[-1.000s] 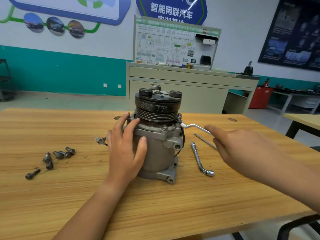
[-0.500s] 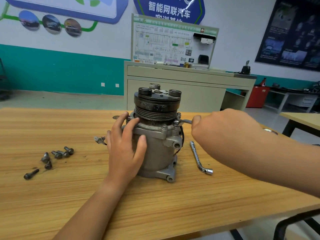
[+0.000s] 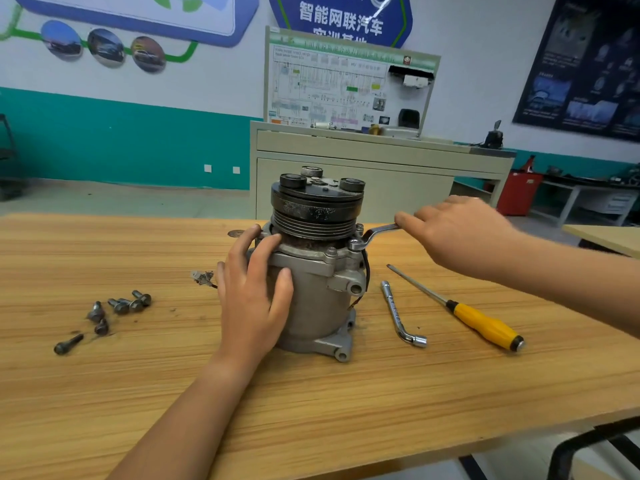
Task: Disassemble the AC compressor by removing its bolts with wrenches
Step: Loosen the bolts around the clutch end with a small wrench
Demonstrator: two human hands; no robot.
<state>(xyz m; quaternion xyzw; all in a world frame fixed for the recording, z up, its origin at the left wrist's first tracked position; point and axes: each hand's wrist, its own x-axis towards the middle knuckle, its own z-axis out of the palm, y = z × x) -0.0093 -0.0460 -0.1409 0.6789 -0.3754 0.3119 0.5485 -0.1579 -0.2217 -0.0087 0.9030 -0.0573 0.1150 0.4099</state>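
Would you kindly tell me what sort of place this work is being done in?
Probably an automotive training workshop or classroom: a wiring-diagram teaching board stands on a cabinet behind, wall graphics show cars, and an AC compressor, a wrench on it, stands on a wooden bench beside loose bolts.

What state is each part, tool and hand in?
Compressor: upright on table.
Left hand: pressed against compressor.
Right hand: grips ring wrench.
Ring wrench: seated on flange bolt.
Loose bolts: lying on table.
Socket wrench: lying unused.
Screwdriver: lying unused.
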